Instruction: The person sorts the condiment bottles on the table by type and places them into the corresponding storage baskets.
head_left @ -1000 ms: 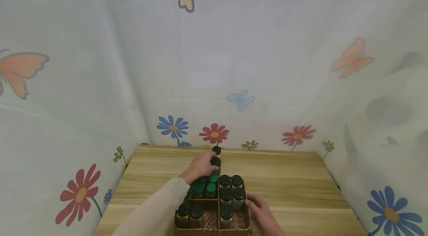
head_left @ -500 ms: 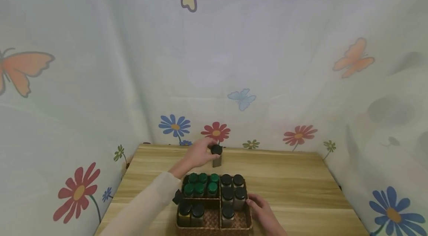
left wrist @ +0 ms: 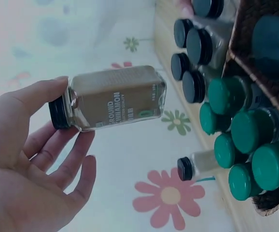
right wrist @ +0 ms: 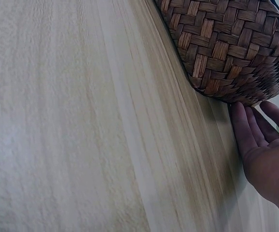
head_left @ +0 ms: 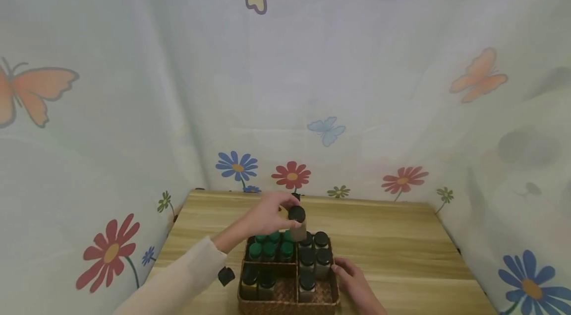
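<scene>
My left hand (head_left: 269, 213) pinches a clear spice jar (left wrist: 122, 99) by its black cap, thumb on one side and fingertips on the other. Its label reads ground cinnamon. In the head view the jar overlaps the back rim of a brown woven basket (head_left: 285, 308), above the divider. Green-capped jars (head_left: 269, 249) fill the basket's back left compartment. Several black-capped jars (head_left: 307, 258) stand in the right compartment, and two more (head_left: 266, 283) in the front left one. My right hand (head_left: 354, 283) rests its extended fingers against the basket's right side.
Another black-capped jar (left wrist: 201, 165) stands on the wooden table (head_left: 379, 240) behind the basket, mostly hidden by my left hand in the head view. A flowered curtain (head_left: 357, 82) closes off the back and sides. A small black object (head_left: 226, 276) shows beside my left sleeve.
My left hand has lifted the cinnamon jar from the back of the table and brought it nearer, over the basket's back edge. The right hand stays at the basket's side.
</scene>
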Demonstrator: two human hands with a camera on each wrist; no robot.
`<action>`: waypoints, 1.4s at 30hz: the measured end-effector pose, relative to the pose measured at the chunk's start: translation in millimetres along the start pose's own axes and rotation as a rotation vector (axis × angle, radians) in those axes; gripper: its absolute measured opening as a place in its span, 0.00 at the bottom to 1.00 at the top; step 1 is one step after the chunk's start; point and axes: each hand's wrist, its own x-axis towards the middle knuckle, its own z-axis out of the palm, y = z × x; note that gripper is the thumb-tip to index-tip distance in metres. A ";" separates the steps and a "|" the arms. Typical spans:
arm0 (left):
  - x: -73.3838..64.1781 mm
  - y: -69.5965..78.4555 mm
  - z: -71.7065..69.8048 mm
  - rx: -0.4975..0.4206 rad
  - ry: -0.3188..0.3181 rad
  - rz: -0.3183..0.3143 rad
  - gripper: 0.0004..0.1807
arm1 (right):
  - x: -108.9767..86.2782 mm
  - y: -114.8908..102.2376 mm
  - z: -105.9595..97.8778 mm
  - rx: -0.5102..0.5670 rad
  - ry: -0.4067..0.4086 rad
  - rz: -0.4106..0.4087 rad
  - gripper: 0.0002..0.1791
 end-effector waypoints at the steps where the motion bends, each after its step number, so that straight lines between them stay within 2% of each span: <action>1: -2.8 2.1 0.6 0.013 -0.010 0.004 0.24 | 0.5 -0.8 -0.4 -0.001 -0.004 -0.001 0.34; 5: -14.4 8.1 3.1 0.039 -0.050 0.028 0.24 | 0.7 -2.7 -0.8 0.003 -0.013 -0.006 0.34; 10: -25.3 7.7 9.6 0.047 -0.092 0.064 0.24 | -0.4 -4.2 -1.5 0.026 -0.036 -0.013 0.34; 15: -36.5 3.6 17.3 0.064 -0.124 0.056 0.24 | 1.6 -7.8 -4.7 0.025 -0.099 -0.017 0.33; 21: -45.3 3.7 22.3 0.026 -0.154 0.057 0.22 | 7.6 -20.4 -14.9 0.039 -0.173 -0.008 0.35; 25: -48.3 -0.4 27.8 0.017 -0.185 0.030 0.21 | 14.4 -30.7 -17.9 0.058 -0.155 -0.022 0.33; 30: -52.8 -11.0 37.6 -0.025 -0.214 -0.019 0.21 | 23.5 -34.4 -16.7 0.025 -0.129 -0.018 0.33; 38: -64.7 -32.1 57.4 -0.031 -0.208 -0.051 0.22 | 30.8 -32.9 -11.9 0.041 -0.129 0.004 0.33; 42: -68.1 -36.4 62.5 -0.048 -0.216 -0.068 0.21 | 32.4 -32.6 -7.5 0.042 -0.097 -0.002 0.32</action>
